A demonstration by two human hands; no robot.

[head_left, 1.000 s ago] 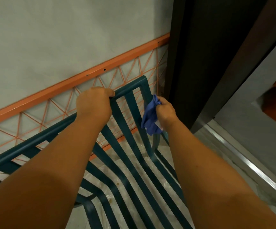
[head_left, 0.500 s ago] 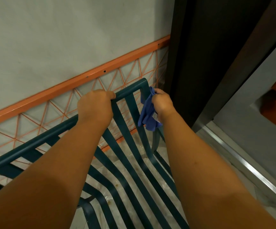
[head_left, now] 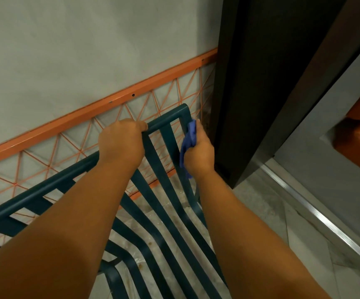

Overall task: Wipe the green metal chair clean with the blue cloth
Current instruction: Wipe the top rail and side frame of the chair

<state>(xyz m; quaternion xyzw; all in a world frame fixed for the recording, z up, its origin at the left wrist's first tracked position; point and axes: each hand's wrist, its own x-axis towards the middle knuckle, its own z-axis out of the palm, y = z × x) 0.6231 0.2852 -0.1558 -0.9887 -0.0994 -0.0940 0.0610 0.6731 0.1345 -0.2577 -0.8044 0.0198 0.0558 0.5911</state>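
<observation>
The green metal chair point(head_left: 164, 190) fills the lower middle of the head view, its slatted back and seat seen from above. My left hand point(head_left: 120, 141) grips the chair's top rail, fingers curled over it. My right hand point(head_left: 199, 149) holds the bunched blue cloth point(head_left: 188, 143) against the right upright of the chair back, just below the top corner. Part of the cloth hangs down below my palm.
An orange wire-mesh frame point(head_left: 110, 104) runs along the grey wall right behind the chair. A dark door frame point(head_left: 250, 93) stands close to my right hand. A metal threshold strip point(head_left: 315, 214) crosses the pale floor on the right.
My right hand has slid the blue cloth upward along the chair's right upright, toward the top corner. My left hand keeps its grip on the top rail.
</observation>
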